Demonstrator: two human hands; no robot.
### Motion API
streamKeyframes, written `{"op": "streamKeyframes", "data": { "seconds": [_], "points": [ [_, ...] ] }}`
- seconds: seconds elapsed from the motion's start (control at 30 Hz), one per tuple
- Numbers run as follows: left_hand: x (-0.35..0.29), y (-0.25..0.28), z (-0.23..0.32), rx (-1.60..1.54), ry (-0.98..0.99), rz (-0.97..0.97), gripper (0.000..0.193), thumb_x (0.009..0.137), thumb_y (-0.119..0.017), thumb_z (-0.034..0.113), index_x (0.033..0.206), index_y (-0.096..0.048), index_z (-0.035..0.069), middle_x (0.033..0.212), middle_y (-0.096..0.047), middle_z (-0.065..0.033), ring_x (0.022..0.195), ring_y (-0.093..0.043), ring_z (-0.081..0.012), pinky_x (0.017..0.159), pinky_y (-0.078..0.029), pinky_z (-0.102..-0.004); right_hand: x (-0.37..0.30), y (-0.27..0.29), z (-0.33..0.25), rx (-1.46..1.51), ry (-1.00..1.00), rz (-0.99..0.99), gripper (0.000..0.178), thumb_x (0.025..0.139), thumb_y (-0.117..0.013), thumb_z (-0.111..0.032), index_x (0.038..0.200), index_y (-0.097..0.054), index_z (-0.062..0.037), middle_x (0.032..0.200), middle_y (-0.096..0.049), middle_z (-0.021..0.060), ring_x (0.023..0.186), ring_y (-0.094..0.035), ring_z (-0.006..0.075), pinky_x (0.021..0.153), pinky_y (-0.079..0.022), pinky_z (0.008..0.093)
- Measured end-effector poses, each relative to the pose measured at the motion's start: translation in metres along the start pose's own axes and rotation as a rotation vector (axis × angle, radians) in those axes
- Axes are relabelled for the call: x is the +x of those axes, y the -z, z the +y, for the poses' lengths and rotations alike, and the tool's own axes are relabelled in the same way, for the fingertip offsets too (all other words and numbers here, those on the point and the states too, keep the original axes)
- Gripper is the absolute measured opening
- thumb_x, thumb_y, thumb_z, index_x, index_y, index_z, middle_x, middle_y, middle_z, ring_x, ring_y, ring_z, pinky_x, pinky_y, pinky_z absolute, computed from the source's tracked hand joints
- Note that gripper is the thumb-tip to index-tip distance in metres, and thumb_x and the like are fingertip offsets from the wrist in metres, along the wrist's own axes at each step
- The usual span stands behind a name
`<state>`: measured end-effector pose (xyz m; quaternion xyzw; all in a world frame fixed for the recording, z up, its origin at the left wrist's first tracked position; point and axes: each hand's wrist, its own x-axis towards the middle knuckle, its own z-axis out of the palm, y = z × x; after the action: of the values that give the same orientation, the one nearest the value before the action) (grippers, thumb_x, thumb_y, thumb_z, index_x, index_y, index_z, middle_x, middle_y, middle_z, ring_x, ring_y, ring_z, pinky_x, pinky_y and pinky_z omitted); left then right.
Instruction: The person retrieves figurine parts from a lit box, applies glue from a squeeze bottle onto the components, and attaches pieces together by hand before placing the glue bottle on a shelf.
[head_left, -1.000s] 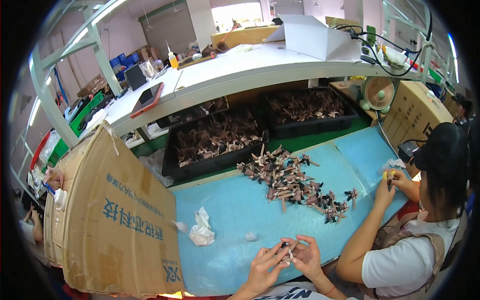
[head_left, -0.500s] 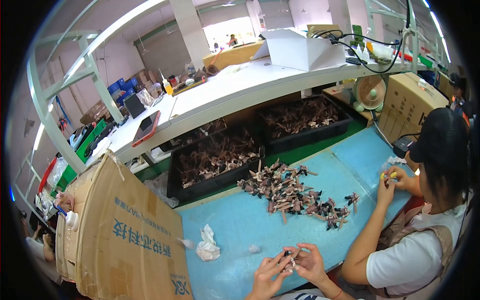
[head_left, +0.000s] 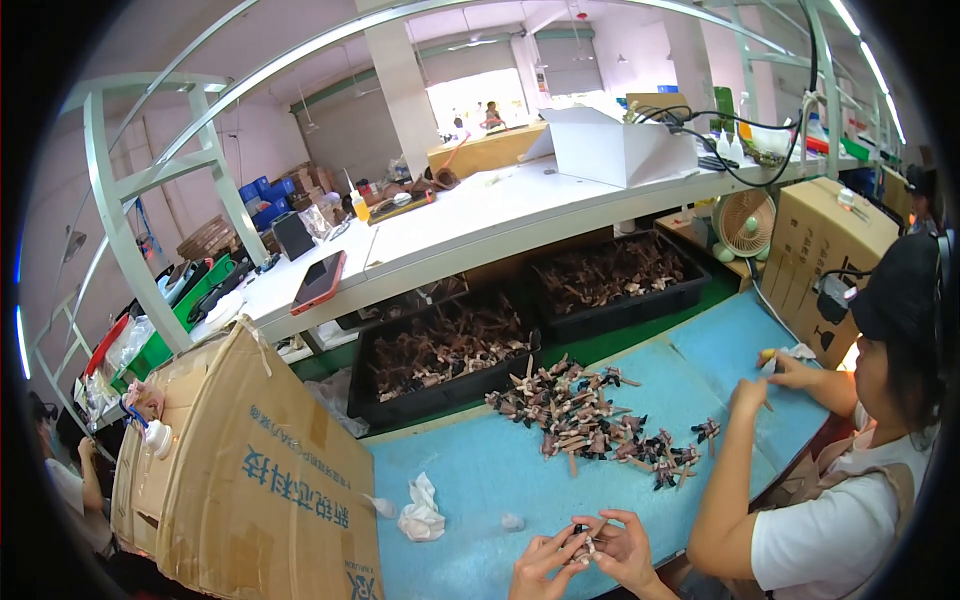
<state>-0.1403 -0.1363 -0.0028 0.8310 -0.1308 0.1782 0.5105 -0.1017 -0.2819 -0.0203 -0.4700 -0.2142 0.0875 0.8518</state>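
A small toy figure [head_left: 586,546] with dark and pale parts is pinched between both my hands, above the near edge of the blue tabletop [head_left: 455,460]. My left hand [head_left: 545,562] grips it from the left with closed fingers. My right hand [head_left: 625,548] holds it from the other side, thumb and fingers curled round it. The fingers cover much of the figure. Beyond my hands lies a heap of similar figures [head_left: 590,415], brown, black and pale. A crumpled white tissue [head_left: 422,510] and a small clear lump [head_left: 512,522] rest left of my hands.
A large cardboard box [head_left: 270,480] stands at the left. Two black bins [head_left: 440,402] of figures sit under the white shelf [head_left: 450,215], which carries a phone [head_left: 320,280]. A co-worker [head_left: 830,480] works at the right, near a fan [head_left: 745,222] and another carton [head_left: 838,260].
The view has tilted, so the scene sits lower in the picture. My hands still hold the figure, with slightly shifted fingers. The co-worker's hands have moved apart.
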Motion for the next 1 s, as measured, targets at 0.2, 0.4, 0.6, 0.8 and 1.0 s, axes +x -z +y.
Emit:
{"op": "streamKeyframes", "data": {
  "seconds": [0.2,0.4,0.6,0.8,1.0],
  "points": [
    [-0.003,0.0,-0.007,-0.053,-0.031,0.003,0.037,0.071,-0.069,0.014,0.106,-0.062,0.005,0.108,-0.059,-0.0171,0.078,-0.055,-0.0258,0.07,-0.044,-0.035,-0.004,-0.001,0.01,-0.037,0.083,-0.024,0.063,0.079,-0.062,-0.007,0.129,-0.024,-0.0035,0.121,-0.044,0.0216,0.107,-0.048,0.0242,0.09,-0.041,0.0361],
    [-0.007,0.001,-0.009,-0.089,-0.059,0.032,0.037,0.071,-0.069,0.013,0.106,-0.062,0.005,0.108,-0.059,-0.0158,0.077,-0.055,-0.0264,0.069,-0.045,-0.0341,-0.008,0.0,0.015,-0.052,0.067,-0.01,0.064,0.079,-0.063,-0.008,0.128,-0.023,-0.0027,0.122,-0.043,0.0236,0.106,-0.049,0.025,0.088,-0.042,0.036],
    [-0.013,0.004,-0.018,-0.055,-0.285,0.028,0.024,0.073,-0.067,0.011,0.096,-0.065,0.007,0.107,-0.06,-0.015,0.089,-0.059,-0.0288,0.069,-0.043,-0.0373,-0.01,-0.007,0.013,-0.065,0.052,-0.009,0.065,0.078,-0.064,-0.009,0.128,-0.023,-0.0027,0.123,-0.042,0.0249,0.106,-0.049,0.0259,0.089,-0.042,0.0371],
    [-0.012,0.008,-0.007,-0.042,-0.223,0.054,0.015,0.074,-0.065,0.01,0.089,-0.065,0.008,0.106,-0.061,-0.014,0.096,-0.059,-0.0268,0.071,-0.042,-0.0379,-0.008,-0.012,0.012,-0.065,0.061,-0.025,0.065,0.078,-0.063,-0.008,0.128,-0.023,-0.0026,0.123,-0.042,0.0259,0.107,-0.049,0.0271,0.089,-0.042,0.0376],
    [-0.012,0.012,-0.012,-0.016,-0.269,0.077,0.029,0.073,-0.067,0.011,0.101,-0.064,0.006,0.107,-0.06,-0.0162,0.083,-0.059,-0.029,0.069,-0.044,-0.0348,-0.006,-0.016,0.012,-0.068,0.086,-0.047,0.064,0.078,-0.063,-0.008,0.128,-0.023,-0.0029,0.124,-0.041,0.0262,0.108,-0.048,0.0272,0.09,-0.042,0.0385]
  ]
}}
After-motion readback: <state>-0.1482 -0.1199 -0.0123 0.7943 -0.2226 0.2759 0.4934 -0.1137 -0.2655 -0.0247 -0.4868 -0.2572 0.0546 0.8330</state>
